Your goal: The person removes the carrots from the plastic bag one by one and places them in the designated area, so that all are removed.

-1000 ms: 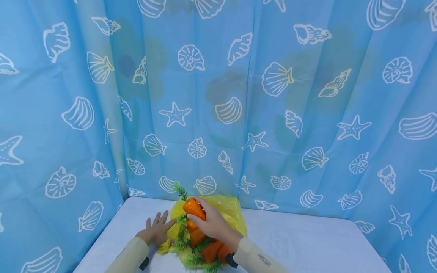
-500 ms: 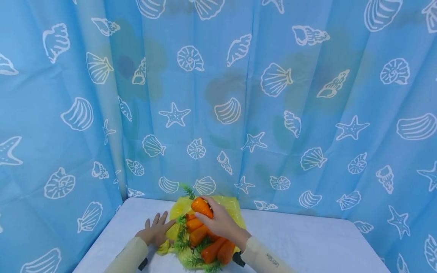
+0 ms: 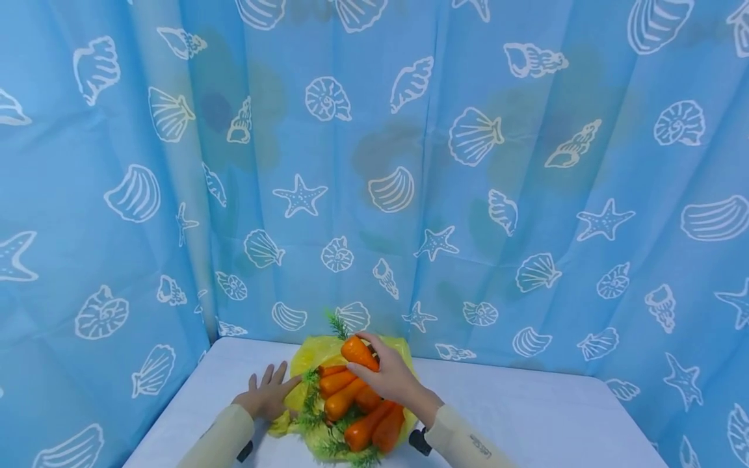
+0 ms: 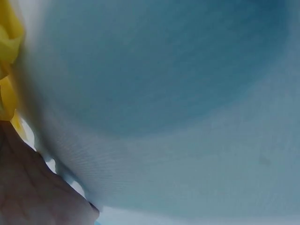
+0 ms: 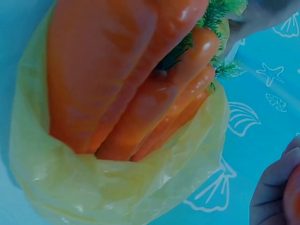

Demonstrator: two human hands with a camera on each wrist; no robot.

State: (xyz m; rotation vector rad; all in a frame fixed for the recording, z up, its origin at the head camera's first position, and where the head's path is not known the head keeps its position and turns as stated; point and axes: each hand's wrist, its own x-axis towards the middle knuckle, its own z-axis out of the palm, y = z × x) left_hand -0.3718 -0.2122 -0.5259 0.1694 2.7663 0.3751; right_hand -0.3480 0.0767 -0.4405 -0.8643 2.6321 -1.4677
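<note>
My right hand (image 3: 394,374) grips a carrot (image 3: 358,353) with a green leafy top, holding it over the far part of a yellow plastic bag (image 3: 399,348). Several more orange carrots (image 3: 345,398) lie side by side in the bag, their feathery green tops (image 3: 310,409) toward the left. In the right wrist view the bag's rim (image 5: 117,187) folds around the carrots' narrow ends, and a bit of the held carrot (image 5: 294,199) shows beside my curled fingers. My left hand (image 3: 269,395) rests with fingers spread at the bag's left edge.
The bag stands on a white-covered table (image 3: 515,416), whose surface extends to the right. A blue curtain (image 3: 374,214) with white shell prints hangs behind the table and along its left side. A dark wrist-camera piece (image 3: 419,442) sits under my right sleeve.
My right hand has moved to the right with the carrot, uncovering more of the carrots in the bag. My left hand has stayed in place.
</note>
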